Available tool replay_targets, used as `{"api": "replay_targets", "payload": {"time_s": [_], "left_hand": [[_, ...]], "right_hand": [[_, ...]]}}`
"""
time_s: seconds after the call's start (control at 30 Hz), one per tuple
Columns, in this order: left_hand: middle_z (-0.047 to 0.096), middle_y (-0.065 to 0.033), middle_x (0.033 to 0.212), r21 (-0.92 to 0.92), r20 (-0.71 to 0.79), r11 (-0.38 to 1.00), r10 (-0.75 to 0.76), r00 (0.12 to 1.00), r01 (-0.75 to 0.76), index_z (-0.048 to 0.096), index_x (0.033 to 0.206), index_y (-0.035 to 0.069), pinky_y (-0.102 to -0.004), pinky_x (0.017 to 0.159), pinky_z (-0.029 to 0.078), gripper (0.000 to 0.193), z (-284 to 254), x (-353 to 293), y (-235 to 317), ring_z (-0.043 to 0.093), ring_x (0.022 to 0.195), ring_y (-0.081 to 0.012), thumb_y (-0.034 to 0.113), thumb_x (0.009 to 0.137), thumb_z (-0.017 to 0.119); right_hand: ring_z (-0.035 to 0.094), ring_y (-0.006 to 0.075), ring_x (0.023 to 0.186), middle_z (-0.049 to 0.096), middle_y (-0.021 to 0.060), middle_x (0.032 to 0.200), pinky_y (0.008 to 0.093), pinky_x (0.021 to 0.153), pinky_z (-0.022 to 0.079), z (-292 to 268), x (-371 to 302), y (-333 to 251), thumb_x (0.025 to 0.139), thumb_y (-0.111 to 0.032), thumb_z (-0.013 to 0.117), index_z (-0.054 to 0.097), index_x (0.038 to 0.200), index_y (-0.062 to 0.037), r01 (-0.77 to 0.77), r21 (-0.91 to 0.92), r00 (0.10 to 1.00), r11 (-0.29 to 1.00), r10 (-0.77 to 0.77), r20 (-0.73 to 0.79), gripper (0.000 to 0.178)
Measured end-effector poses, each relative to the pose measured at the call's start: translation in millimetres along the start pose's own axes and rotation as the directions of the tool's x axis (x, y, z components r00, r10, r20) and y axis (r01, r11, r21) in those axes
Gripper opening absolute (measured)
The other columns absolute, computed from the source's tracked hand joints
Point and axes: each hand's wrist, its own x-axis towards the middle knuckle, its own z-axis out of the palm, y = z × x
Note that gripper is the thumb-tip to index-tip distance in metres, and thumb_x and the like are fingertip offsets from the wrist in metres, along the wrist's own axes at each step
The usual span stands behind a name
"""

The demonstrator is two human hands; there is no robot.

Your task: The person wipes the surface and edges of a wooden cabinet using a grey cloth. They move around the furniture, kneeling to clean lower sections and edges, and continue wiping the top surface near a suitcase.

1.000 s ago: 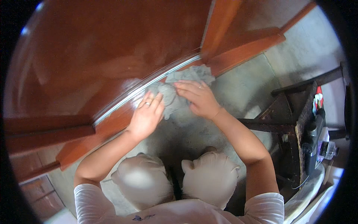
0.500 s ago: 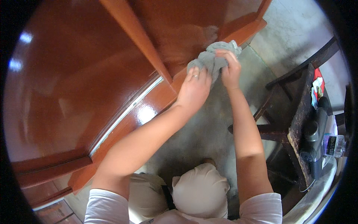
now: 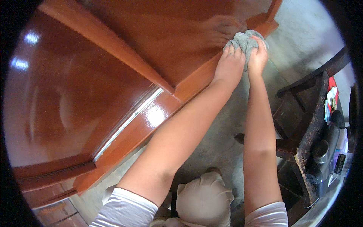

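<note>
A crumpled grey cloth [image 3: 242, 42] lies against the bottom rail of a glossy reddish-brown wooden cabinet [image 3: 177, 41], close to its far right corner. My left hand [image 3: 230, 67] grips the near left part of the cloth, its fingers bent over the fabric; one finger wears a ring. On the right side of the cloth, my right hand [image 3: 258, 56] has its fingers wrapped round the bunched fabric. Both arms are stretched far forward. The polished panel mirrors the hands and cloth.
A dark wooden chair [image 3: 302, 125] stands at the right, with a black cylindrical device [image 3: 323, 151] and a clear plastic container [image 3: 342, 163] beside it. My knee [image 3: 204, 196] is bent at the bottom. Grey floor [image 3: 211, 140] runs along the cabinet's base.
Both hands have slid the cloth along the bottom rail, farther away and to the right, toward the cabinet's corner. My arms reach out more, and the view has shifted slightly.
</note>
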Motion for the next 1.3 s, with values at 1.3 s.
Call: {"api": "replay_targets", "payload": {"time_s": [1.3], "left_hand": [[0.058, -0.0136, 0.115, 0.005, 0.129, 0.993, -0.121, 0.984, 0.121, 0.061, 0.101, 0.002, -0.0423, 0.112, 0.033, 0.03, -230.8, -517.4, -140.0, 0.05, 0.12, -0.0305, 0.021, 0.079, 0.055]], "right_hand": [[0.054, 0.0282, 0.125, 0.06, 0.0131, 0.13, 0.038, 0.102, 0.046, 18.7, -276.4, -373.1, 0.058, 0.004, 0.061, 0.066, 0.111, -0.0012, 0.311, 0.594, 0.026, 0.742, -0.632, 0.775, 0.054]]}}
